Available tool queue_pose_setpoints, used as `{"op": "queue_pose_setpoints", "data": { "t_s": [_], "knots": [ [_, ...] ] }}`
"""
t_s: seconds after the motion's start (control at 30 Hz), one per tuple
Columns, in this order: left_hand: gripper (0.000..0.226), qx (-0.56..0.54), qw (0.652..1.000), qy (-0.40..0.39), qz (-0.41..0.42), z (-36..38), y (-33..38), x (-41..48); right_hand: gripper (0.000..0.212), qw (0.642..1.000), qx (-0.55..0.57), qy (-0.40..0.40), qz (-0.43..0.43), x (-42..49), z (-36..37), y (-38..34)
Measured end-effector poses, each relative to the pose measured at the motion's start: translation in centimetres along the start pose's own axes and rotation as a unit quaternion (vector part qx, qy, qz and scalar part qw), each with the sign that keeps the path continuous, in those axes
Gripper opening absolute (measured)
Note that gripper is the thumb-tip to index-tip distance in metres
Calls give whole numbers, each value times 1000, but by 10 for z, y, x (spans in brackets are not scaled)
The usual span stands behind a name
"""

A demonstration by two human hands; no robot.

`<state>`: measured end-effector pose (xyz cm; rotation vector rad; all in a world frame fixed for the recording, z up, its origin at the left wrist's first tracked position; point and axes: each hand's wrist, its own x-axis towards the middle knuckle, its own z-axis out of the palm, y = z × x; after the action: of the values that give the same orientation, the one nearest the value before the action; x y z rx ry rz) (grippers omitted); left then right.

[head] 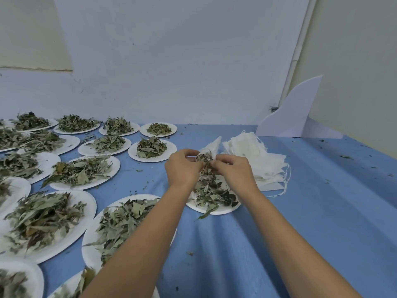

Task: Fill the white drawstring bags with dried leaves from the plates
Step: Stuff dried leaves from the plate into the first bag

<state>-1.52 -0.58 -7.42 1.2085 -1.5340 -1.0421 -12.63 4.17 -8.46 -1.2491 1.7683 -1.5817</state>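
together, left hand and right hand pinch dried leaves against a white bag above a plate.

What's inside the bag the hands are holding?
Dried leaves poke out of the mouth of the white bag, pinched between left hand and right hand. How full it is can't be seen: cloth and fingers cover it.

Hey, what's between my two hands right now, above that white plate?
Head view: a clump of dried green leaves sits between the left hand and right hand, with a white cloth drawstring bag poking up just behind it.
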Motion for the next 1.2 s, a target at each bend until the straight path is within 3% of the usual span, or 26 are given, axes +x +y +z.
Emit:
{"op": "queue_pose_setpoints", "data": {
  "t_s": [0.2, 0.37, 0.57, 0.87, 0.97, 1.2],
  "knots": [
    [16, 33, 999, 28, 20, 1, 0, 2, 25, 994, 87, -45, 39, 0, -4, -1],
    [13, 52, 997, 48, -2, 6, 0, 2, 25, 995, 47, -83, 33, -3, -7, 0],
    [12, 53, 997, 39, -40, 10, -5, 3, 16, 999, -44, -18, -3, -4, 2, 3],
    [20, -173, 977, -61, -105, 0, -2, 7, 12, 994, -85, 58, -38, 1, 4, 3],
    [17, -146, 983, -81, -82, 2, -2, 8, 19, 990, -102, 82, -50, 3, 7, 4],
    [15, -17, 999, -36, 7, 2, -2, 8, 16, 977, -169, 120, -55, 12, 17, 6]
  ]
}}
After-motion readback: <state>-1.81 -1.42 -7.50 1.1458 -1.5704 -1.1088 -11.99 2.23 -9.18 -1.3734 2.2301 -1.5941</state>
